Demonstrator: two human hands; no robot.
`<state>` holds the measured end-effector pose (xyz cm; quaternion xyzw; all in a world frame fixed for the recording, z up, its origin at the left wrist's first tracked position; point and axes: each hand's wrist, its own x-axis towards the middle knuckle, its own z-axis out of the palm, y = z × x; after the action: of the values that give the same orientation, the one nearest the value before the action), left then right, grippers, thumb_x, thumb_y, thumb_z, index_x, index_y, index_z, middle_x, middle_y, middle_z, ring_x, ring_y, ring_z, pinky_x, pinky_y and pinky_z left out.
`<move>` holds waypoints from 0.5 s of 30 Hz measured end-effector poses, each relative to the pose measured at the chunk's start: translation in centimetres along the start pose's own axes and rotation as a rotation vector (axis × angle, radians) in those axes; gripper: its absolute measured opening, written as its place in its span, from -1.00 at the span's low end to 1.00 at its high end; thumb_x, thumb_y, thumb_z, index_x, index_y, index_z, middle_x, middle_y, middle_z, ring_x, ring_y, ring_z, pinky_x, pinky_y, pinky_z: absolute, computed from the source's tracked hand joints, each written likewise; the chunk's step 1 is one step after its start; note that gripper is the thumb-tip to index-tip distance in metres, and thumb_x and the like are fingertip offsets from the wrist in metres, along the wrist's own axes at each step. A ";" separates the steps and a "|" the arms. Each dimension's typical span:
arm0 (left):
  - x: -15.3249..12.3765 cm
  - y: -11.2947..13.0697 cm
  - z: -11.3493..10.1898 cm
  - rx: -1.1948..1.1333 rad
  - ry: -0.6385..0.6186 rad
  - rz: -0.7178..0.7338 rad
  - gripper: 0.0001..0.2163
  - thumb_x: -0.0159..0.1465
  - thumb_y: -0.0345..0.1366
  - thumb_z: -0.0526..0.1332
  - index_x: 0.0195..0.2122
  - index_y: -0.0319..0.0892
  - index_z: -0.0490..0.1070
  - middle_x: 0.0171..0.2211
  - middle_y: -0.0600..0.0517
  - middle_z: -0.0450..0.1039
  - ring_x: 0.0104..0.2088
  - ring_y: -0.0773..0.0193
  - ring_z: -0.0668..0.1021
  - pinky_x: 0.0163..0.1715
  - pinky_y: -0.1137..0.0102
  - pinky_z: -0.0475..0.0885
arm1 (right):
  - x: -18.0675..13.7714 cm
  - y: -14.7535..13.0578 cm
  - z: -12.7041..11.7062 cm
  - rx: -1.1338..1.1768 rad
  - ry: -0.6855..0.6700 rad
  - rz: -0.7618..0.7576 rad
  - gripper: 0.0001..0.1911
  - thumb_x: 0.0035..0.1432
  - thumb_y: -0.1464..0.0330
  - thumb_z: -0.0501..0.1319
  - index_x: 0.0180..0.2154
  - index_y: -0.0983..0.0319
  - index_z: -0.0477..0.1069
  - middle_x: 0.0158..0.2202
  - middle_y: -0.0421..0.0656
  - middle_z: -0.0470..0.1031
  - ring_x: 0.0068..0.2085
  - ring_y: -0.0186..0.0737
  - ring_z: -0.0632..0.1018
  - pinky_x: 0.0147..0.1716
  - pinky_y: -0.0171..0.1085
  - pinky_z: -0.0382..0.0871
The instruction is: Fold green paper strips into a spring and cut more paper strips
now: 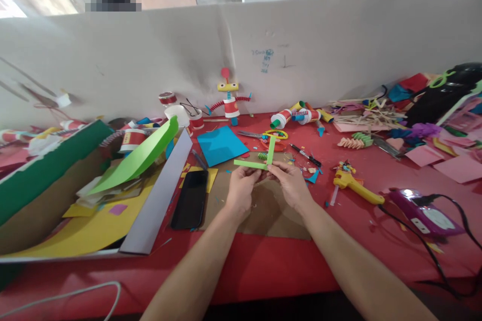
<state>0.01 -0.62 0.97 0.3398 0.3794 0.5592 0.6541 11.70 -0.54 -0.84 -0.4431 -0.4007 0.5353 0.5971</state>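
Both my hands meet above a brown cardboard sheet (263, 215) on the red table (263, 266). They pinch two light green paper strips (259, 162) crossed at a right angle, one lying leftward, one standing up. My left hand (241, 191) grips the strips from the left, fingers closed. My right hand (289, 183) pinches the crossing point from the right. A small folded green paper spring (262, 156) lies just behind the strips.
A black phone (190, 198) lies left of the cardboard, beside a box (48, 185) of coloured paper. Blue paper (221, 144), scissors (271, 135), a pen (306, 155), a yellow glue gun (356, 186), a purple device (425, 210) and a paper-cup robot figure (229, 98) surround the hands.
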 end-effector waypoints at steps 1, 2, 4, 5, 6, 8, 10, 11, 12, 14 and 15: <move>0.1 -0.1 -0.1 -0.029 0.004 -0.017 -0.79 -0.15 -0.35 0.38 -0.46 -0.28 0.49 -0.47 -0.05 0.53 -0.43 0.24 0.55 -0.28 0.32 0.41 | 0.0 0.0 0.0 -0.003 -0.004 0.005 -0.85 -0.12 0.31 0.29 -0.42 0.21 0.54 -0.50 -0.22 0.47 -0.47 -0.35 0.41 -0.43 -0.31 0.29; 0.2 -0.2 -0.3 -0.053 0.005 -0.035 -0.79 -0.16 -0.34 0.39 -0.47 -0.28 0.48 -0.48 -0.05 0.53 -0.44 0.23 0.55 -0.29 0.32 0.41 | 0.0 -0.1 0.0 -0.010 -0.008 0.007 -0.85 -0.13 0.31 0.29 -0.43 0.21 0.54 -0.49 -0.21 0.47 -0.47 -0.34 0.41 -0.43 -0.31 0.29; 0.4 -0.4 -0.5 -0.083 -0.001 -0.063 -0.78 -0.17 -0.33 0.40 -0.48 -0.28 0.48 -0.49 -0.04 0.52 -0.44 0.24 0.55 -0.29 0.32 0.42 | -0.1 -0.2 0.0 -0.026 -0.017 0.008 -0.84 -0.13 0.30 0.30 -0.43 0.22 0.54 -0.47 -0.21 0.47 -0.47 -0.35 0.40 -0.43 -0.31 0.28; 0.5 -0.5 -0.6 -0.090 0.002 -0.070 -0.78 -0.18 -0.34 0.41 -0.48 -0.27 0.47 -0.50 -0.03 0.52 -0.44 0.25 0.55 -0.29 0.33 0.42 | -0.1 -0.2 0.0 -0.032 -0.022 0.009 -0.84 -0.13 0.30 0.30 -0.43 0.22 0.54 -0.47 -0.21 0.47 -0.47 -0.35 0.40 -0.44 -0.31 0.28; 0.5 -0.5 -0.7 -0.091 0.010 -0.075 -0.77 -0.19 -0.35 0.41 -0.48 -0.27 0.46 -0.50 -0.02 0.51 -0.45 0.26 0.55 -0.30 0.35 0.42 | -0.1 -0.2 0.1 -0.038 -0.025 0.007 -0.84 -0.13 0.30 0.29 -0.43 0.22 0.54 -0.48 -0.21 0.47 -0.48 -0.36 0.39 -0.44 -0.32 0.27; 0.5 -0.6 -0.7 -0.083 0.024 -0.079 -0.77 -0.19 -0.37 0.41 -0.49 -0.25 0.45 -0.51 0.01 0.50 -0.46 0.31 0.54 -0.33 0.39 0.42 | -0.1 -0.3 0.1 -0.048 -0.034 -0.003 -0.84 -0.12 0.29 0.29 -0.42 0.21 0.55 -0.49 -0.22 0.45 -0.49 -0.37 0.37 -0.45 -0.32 0.26; 0.5 -0.5 -0.7 -0.064 0.019 -0.078 -0.78 -0.18 -0.37 0.41 -0.50 -0.25 0.43 -0.52 0.05 0.48 -0.50 0.36 0.52 -0.37 0.43 0.40 | -0.2 -0.3 0.1 -0.061 -0.046 -0.016 -0.82 -0.11 0.28 0.28 -0.41 0.21 0.55 -0.49 -0.21 0.45 -0.49 -0.36 0.37 -0.46 -0.32 0.24; 0.4 -0.4 -0.7 -0.052 0.013 -0.077 -0.79 -0.16 -0.36 0.41 -0.50 -0.25 0.43 -0.52 0.06 0.47 -0.51 0.39 0.51 -0.38 0.45 0.40 | -0.2 -0.2 0.1 -0.068 -0.049 -0.022 -0.82 -0.12 0.27 0.29 -0.41 0.21 0.55 -0.48 -0.21 0.45 -0.48 -0.35 0.37 -0.47 -0.32 0.23; 0.4 -0.3 -0.7 -0.042 0.008 -0.075 -0.79 -0.15 -0.35 0.40 -0.49 -0.25 0.43 -0.53 0.06 0.47 -0.52 0.40 0.50 -0.39 0.46 0.39 | -0.2 -0.2 0.1 -0.074 -0.052 -0.028 -0.81 -0.12 0.27 0.29 -0.40 0.21 0.55 -0.48 -0.20 0.45 -0.48 -0.35 0.37 -0.47 -0.32 0.22; 0.3 -0.2 -0.7 -0.021 0.000 -0.077 -0.80 -0.13 -0.34 0.40 -0.48 -0.25 0.43 -0.53 0.06 0.46 -0.52 0.41 0.50 -0.39 0.47 0.38 | -0.1 -0.2 0.1 -0.071 -0.056 -0.039 -0.80 -0.14 0.26 0.30 -0.41 0.20 0.55 -0.48 -0.20 0.45 -0.48 -0.34 0.35 -0.49 -0.33 0.21; 0.3 -0.2 -0.7 -0.012 -0.007 -0.079 -0.79 -0.12 -0.33 0.40 -0.48 -0.26 0.43 -0.53 0.05 0.46 -0.51 0.40 0.50 -0.39 0.47 0.38 | -0.1 -0.2 0.1 -0.064 -0.058 -0.043 -0.80 -0.16 0.26 0.31 -0.41 0.20 0.56 -0.49 -0.20 0.44 -0.48 -0.35 0.34 -0.50 -0.33 0.20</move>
<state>-0.48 -0.32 0.47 0.3227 0.3869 0.5337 0.6792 11.68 -0.69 -0.66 -0.4377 -0.4443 0.5216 0.5822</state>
